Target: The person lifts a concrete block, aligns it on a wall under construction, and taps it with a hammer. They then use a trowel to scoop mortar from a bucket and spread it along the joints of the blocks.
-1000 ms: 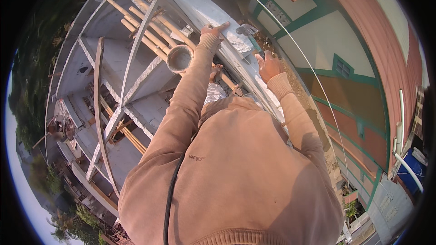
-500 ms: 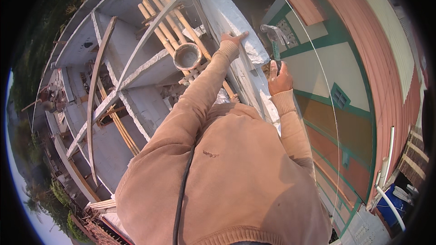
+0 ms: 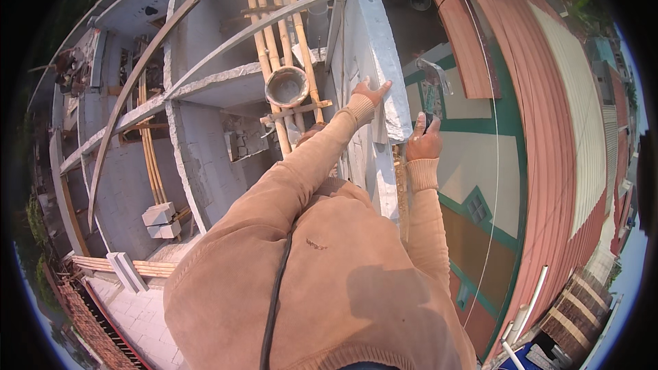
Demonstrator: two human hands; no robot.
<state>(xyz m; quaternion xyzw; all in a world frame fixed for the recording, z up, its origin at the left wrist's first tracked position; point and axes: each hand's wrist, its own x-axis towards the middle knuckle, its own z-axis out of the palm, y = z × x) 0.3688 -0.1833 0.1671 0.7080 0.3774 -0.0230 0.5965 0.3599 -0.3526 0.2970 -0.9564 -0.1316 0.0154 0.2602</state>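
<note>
My left hand [image 3: 371, 90] lies on the near part of a long pale block [image 3: 381, 48] on top of the wall, fingers spread over its edge. My right hand [image 3: 424, 142] is closed round the dark grip of a hand tool [image 3: 432, 89] with a greenish shaft and a pale, glossy, curved head; its exact kind is unclear. The tool points away from me, just right of the block's near end and apart from it. Left of my left forearm, a round bucket [image 3: 286, 87] with grey stuff inside sits by the bamboo poles.
Bamboo poles [image 3: 299, 27] run beside the wall, with a short wooden crosspiece [image 3: 298, 111] near the bucket. Unroofed block-walled rooms lie below on the left, with stacked grey blocks [image 3: 160, 219]. A thin line [image 3: 491, 233] hangs down on the right, before a green-trimmed building and reddish roof [image 3: 548, 185].
My view has turned, so the surroundings appear rotated. My left hand is still on the block, and my right hand still grips the tool, now held slightly lower beside the block's end.
</note>
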